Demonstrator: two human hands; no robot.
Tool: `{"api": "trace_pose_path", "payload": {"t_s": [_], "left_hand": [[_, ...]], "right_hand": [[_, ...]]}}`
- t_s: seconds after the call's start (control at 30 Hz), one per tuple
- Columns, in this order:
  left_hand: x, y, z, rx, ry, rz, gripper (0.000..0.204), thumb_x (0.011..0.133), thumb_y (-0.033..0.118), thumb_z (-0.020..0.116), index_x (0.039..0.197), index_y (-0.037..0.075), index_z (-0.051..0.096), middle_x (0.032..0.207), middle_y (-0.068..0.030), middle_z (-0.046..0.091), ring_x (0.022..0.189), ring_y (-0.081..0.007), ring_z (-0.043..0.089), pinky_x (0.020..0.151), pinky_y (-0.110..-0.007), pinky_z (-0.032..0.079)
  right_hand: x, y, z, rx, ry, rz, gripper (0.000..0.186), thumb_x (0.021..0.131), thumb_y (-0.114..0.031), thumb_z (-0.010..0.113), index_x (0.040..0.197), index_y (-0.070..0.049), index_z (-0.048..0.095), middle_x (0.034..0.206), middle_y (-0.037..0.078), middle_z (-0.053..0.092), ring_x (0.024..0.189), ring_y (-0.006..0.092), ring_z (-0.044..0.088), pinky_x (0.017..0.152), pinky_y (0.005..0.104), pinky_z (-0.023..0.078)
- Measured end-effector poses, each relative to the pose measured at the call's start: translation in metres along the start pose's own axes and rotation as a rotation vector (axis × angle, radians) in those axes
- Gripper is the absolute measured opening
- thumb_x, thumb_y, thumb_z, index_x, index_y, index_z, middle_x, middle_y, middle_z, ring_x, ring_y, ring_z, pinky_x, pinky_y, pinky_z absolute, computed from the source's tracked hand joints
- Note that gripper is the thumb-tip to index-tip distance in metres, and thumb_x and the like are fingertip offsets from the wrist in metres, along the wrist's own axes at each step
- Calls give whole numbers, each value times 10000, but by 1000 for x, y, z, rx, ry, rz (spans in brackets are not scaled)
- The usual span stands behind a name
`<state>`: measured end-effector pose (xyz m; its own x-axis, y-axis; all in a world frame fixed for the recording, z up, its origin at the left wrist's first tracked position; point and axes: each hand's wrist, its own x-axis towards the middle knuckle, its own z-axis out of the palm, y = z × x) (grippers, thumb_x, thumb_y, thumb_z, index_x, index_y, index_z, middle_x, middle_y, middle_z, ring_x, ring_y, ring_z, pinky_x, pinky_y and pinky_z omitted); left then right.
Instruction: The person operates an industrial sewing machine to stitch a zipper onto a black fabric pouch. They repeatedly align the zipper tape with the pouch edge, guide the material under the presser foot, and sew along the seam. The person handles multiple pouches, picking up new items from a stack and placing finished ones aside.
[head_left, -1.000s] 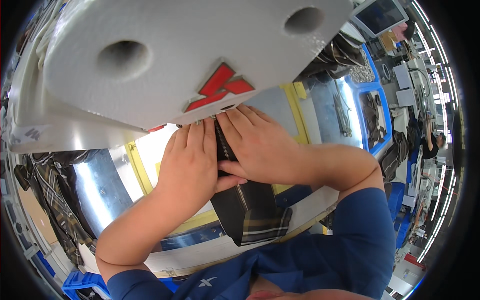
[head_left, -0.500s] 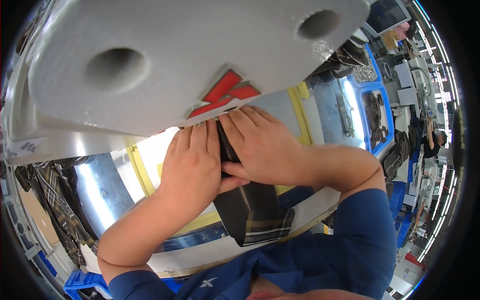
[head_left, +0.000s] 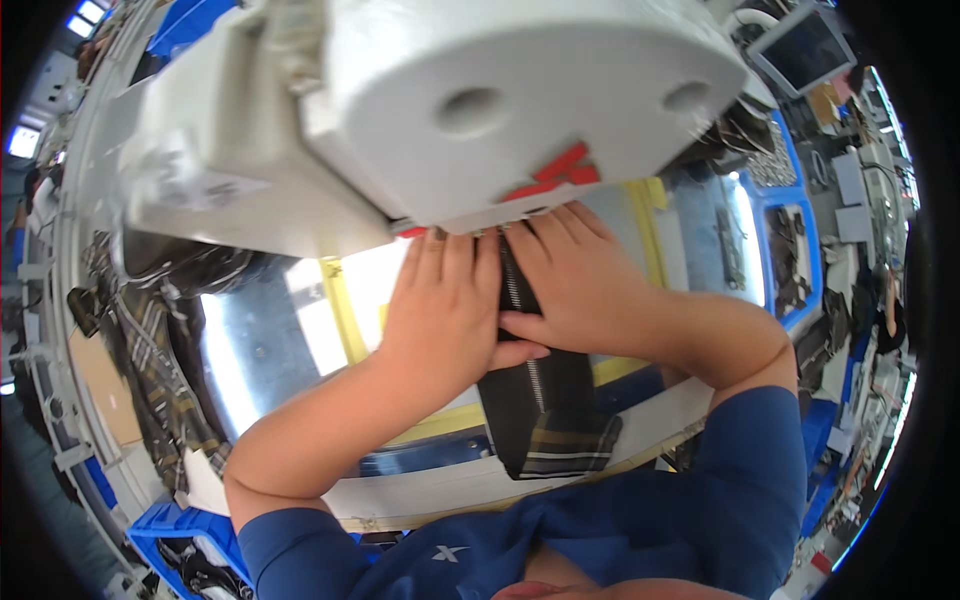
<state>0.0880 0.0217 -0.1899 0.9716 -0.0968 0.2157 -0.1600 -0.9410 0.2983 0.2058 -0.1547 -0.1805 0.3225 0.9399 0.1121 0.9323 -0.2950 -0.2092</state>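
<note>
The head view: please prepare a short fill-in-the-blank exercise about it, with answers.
The zipper between the left hand and the right hand is set in ____ fabric.
The emblem on the white machine head is ____.
The heaped plaid cloth lies on the person's ____ side.
The person's sleeves are ____.
Missing words: black; red; left; blue.

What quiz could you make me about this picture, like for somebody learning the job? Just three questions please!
1. Multiple choice: What runs between the left hand and the right hand?
A) a rope
B) a zipper
C) a ruler

2. True or false: The person's shirt is bright yellow.

3. Which hand is nearer the blue-rimmed tray on the picture's right side?

Key:
1. B
2. False; the shirt is dark blue.
3. The right hand.
</note>
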Motion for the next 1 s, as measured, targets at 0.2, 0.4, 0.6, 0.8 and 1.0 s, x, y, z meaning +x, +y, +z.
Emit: {"api": "trace_pose_path", "payload": {"t_s": [0.2, 0.4, 0.6, 0.8, 1.0], "left_hand": [[-6, 4, -14, 135, -114, -33, 1184, 642, 719, 863, 1431, -111, 562, 1372, -324, 619, 1302, -440, 613, 1125, -507, 480], [-26, -26, -90, 326, -144, -427, 613, 810, 230, 886, 1345, 18, 675, 1228, -173, 737, 1198, -377, 674, 1034, -460, 521], [-93, -118, -143, 750, 446, -518, 545, 848, 76, 809, 1379, 86, 688, 1357, -160, 656, 1290, -374, 597, 1114, -481, 466], [-112, -118, -163, 828, 618, -238, 252, 955, 74, 692, 1202, 43, 732, 1344, -154, 699, 1296, -386, 623, 1107, -531, 464], [-115, -13, -166, 391, 660, -182, 270, 980, 98, 682, 1216, -23, 736, 1060, -168, 765, 898, -370, 727, 803, -410, 573]], "right_hand": [[-1, -2, 0, -6, -30, -10, 928, 833, -540, 813, 1404, 142, 547, 1394, 376, 571, 1318, 520, 574, 1166, 570, 429], [-4, 0, 3, -86, 41, -20, 919, 876, -600, 769, 1388, 135, 561, 1407, 377, 585, 1313, 498, 597, 1158, 537, 443], [-4, 2, 5, -76, 50, -25, 869, 937, -602, 715, 1392, 123, 567, 1462, 381, 562, 1354, 480, 584, 1158, 514, 442], [-5, 4, 8, -48, 60, -4, 836, 943, -585, 720, 1391, 107, 584, 1475, 350, 568, 1346, 448, 591, 1142, 501, 448], [-19, -7, -36, 261, 174, -165, 704, 917, -489, 804, 1369, 23, 633, 1355, 215, 669, 1211, 371, 669, 1030, 463, 528]]}}
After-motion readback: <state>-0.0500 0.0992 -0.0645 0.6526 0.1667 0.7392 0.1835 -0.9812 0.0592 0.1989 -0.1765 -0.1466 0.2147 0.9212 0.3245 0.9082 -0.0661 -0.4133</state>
